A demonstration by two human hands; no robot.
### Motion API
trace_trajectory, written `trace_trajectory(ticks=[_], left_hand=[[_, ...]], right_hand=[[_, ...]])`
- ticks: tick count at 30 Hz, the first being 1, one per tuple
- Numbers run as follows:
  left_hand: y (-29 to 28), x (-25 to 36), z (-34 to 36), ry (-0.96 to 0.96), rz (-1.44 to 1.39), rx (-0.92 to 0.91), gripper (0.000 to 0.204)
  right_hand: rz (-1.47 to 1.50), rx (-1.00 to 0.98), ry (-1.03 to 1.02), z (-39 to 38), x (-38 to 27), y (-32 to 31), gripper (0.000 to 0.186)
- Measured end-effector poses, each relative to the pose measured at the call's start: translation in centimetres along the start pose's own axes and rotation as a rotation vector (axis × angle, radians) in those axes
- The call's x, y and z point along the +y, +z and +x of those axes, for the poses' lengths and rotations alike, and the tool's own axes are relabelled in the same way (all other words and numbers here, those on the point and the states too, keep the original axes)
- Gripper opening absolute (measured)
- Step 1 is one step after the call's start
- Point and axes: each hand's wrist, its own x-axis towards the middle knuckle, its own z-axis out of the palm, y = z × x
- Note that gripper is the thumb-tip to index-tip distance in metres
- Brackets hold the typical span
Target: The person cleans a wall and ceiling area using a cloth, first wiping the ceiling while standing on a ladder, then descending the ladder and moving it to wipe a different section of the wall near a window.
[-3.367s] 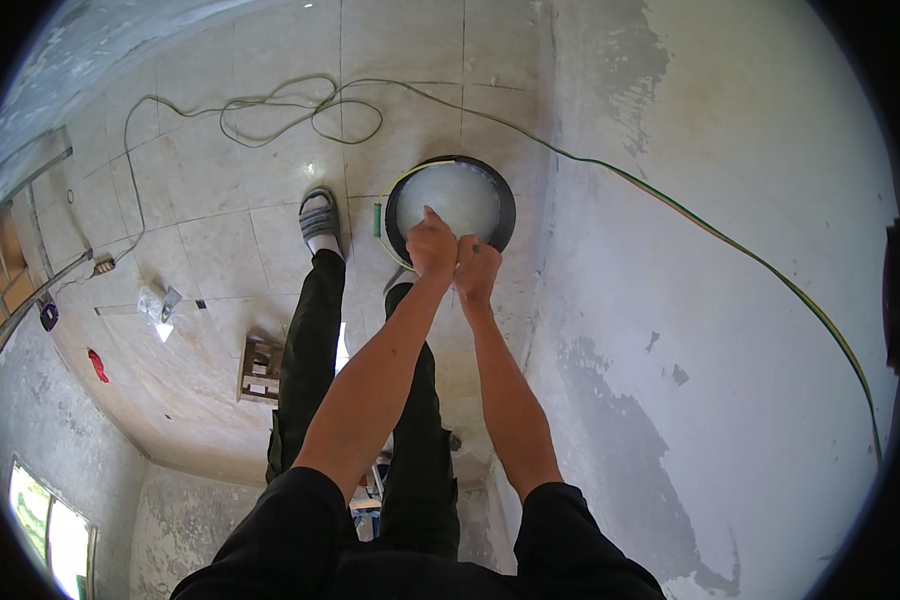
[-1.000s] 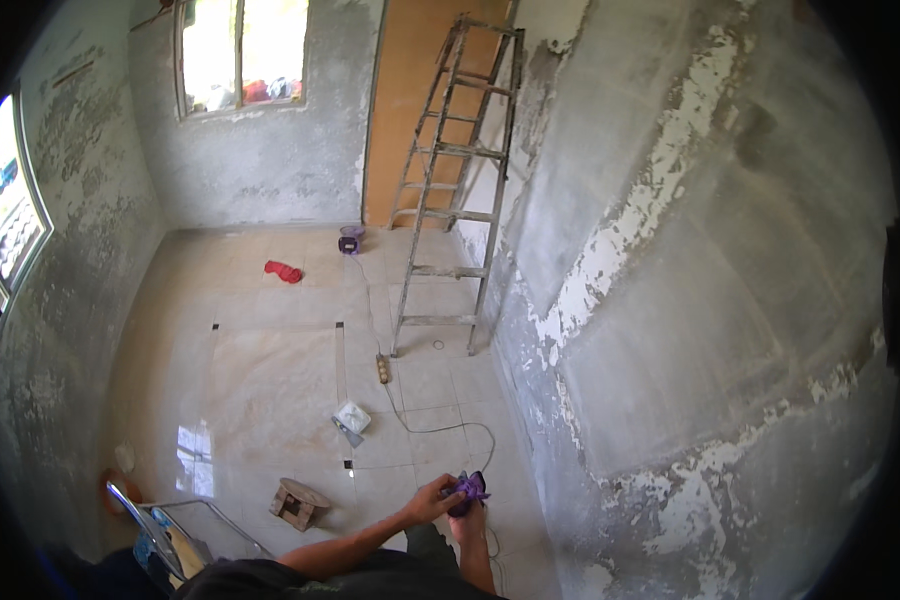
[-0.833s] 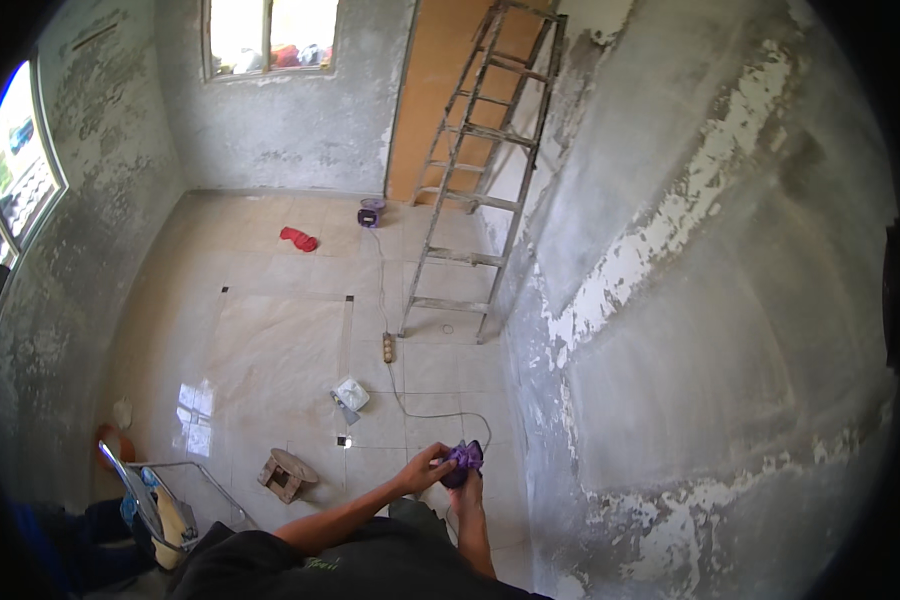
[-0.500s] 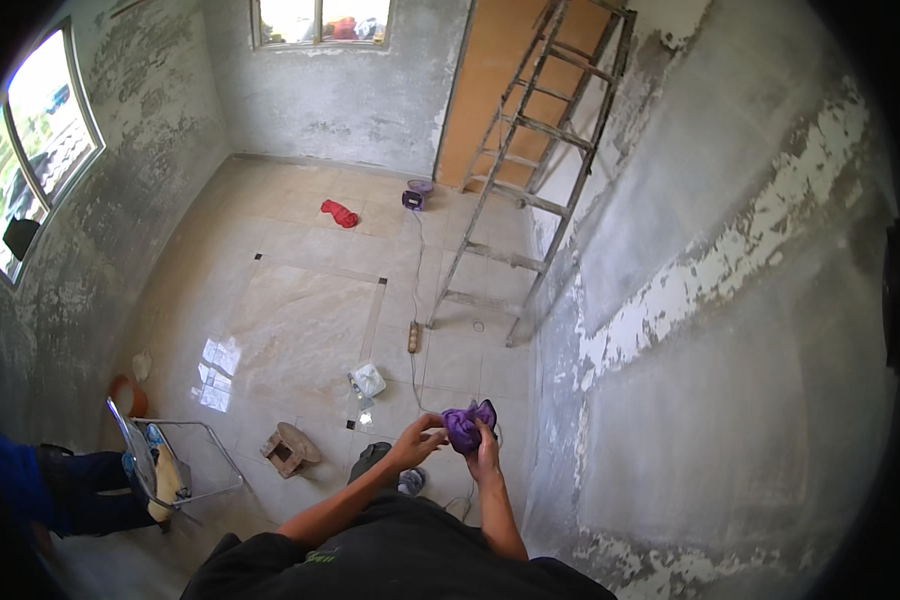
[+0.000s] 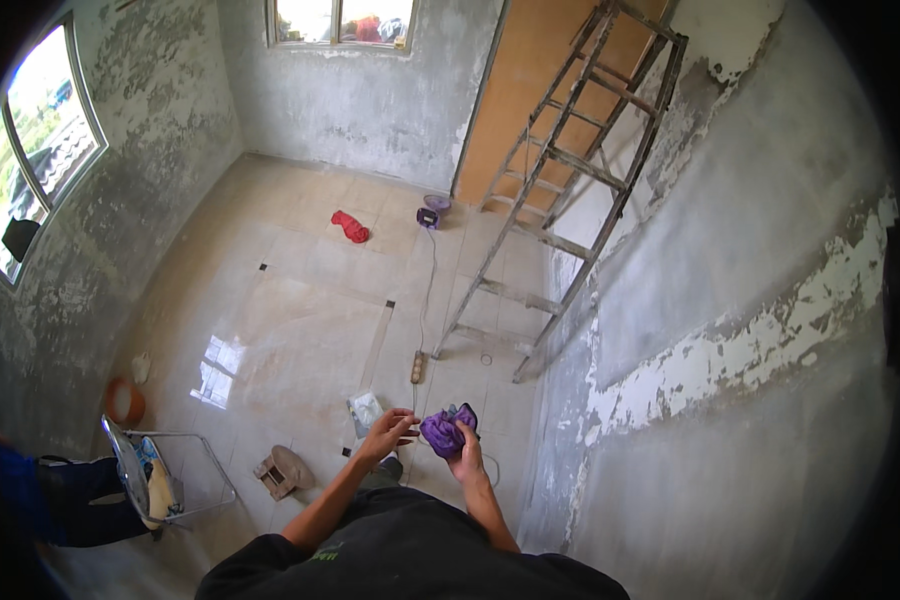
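Observation:
A crumpled purple cloth (image 5: pixel 447 430) sits in my right hand (image 5: pixel 465 462), held up in front of my chest. My left hand (image 5: pixel 385 434) is just to its left, fingers spread and reaching toward the cloth, touching its edge or very close to it. Both forearms come up from the lower edge over my dark shirt. Below the hands lies the pale tiled floor.
A wooden ladder (image 5: pixel 566 190) leans on the grey patched wall at right. A power strip (image 5: pixel 418 366) and cable, a red rag (image 5: pixel 350 226), a small purple item (image 5: pixel 430 212), a wooden block (image 5: pixel 279 472) and a metal rack (image 5: pixel 160 478) lie about. Another person's blue sleeve (image 5: pixel 10 490) shows at lower left.
The view has swung from a white bucket on the floor to the whole room. My hands, holding the purple cloth, have risen higher in the picture and my left hand has opened.

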Motion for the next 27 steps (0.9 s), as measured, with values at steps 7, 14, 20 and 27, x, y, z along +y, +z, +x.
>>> trace_trajectory(ticks=[7, 14, 20, 27], left_hand=[[-2.2, 5.2, 8.6, 0.047, 0.027, -0.040, 0.038], [-4.3, 9.3, 14.5, 0.022, 0.023, -0.036, 0.040], [-6.5, 8.3, 21.0, -0.019, 0.087, -0.031, 0.035], [-12.1, 16.8, 32.0, 0.019, 0.139, 0.059, 0.039]], right_hand=[[-0.106, -0.030, 0.002, 8.8, -4.1, 3.6, 0.036], [-0.014, 0.047, -0.005, 13.9, -7.1, 5.3, 0.032], [-0.081, 0.144, 0.074, 23.4, -5.5, 4.6, 0.034], [-0.274, 0.007, 0.172, 36.4, -12.6, 14.4, 0.038]])
